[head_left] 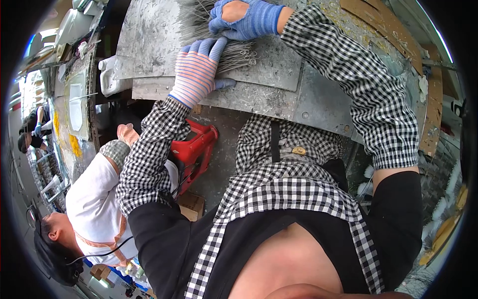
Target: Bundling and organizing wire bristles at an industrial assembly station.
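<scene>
Head view: we're resting our left hand (195, 70), unclenched, on looped wires (240, 54) lying far on the metal bench (264, 99); our right hand (247, 19) is lying curled there, grip unclear. Handling seems underway: ends are splaying loose; what's left, we cannot tell.

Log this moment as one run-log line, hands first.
Gloved left hand: laid over looped wires | gloved right hand: at same wires, grip unclear | metal sheet: under wires | white jug: near sheet's left edge
</scene>
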A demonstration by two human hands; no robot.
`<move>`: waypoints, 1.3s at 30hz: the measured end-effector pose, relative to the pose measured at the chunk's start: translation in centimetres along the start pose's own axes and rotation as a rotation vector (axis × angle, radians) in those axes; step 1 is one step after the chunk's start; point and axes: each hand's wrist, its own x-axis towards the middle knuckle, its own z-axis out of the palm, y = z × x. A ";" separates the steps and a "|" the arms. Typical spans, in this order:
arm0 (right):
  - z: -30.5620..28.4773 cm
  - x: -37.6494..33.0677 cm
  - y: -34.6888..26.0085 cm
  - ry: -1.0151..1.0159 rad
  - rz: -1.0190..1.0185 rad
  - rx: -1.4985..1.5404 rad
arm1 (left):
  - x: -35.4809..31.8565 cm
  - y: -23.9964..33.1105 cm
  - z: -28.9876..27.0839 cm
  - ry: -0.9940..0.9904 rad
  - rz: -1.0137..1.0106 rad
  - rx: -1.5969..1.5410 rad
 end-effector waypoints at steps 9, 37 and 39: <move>1.9 -2.7 -10.7 0.119 0.090 -0.065 | 2.0 -2.0 0.8 -0.056 -0.075 -0.132; 2.8 0.5 -4.1 -0.279 0.152 0.152 | -1.8 7.0 3.2 0.166 -0.341 0.245; 4.6 1.1 -3.3 -0.323 0.041 -0.012 | -2.3 7.3 3.2 0.189 -0.308 0.216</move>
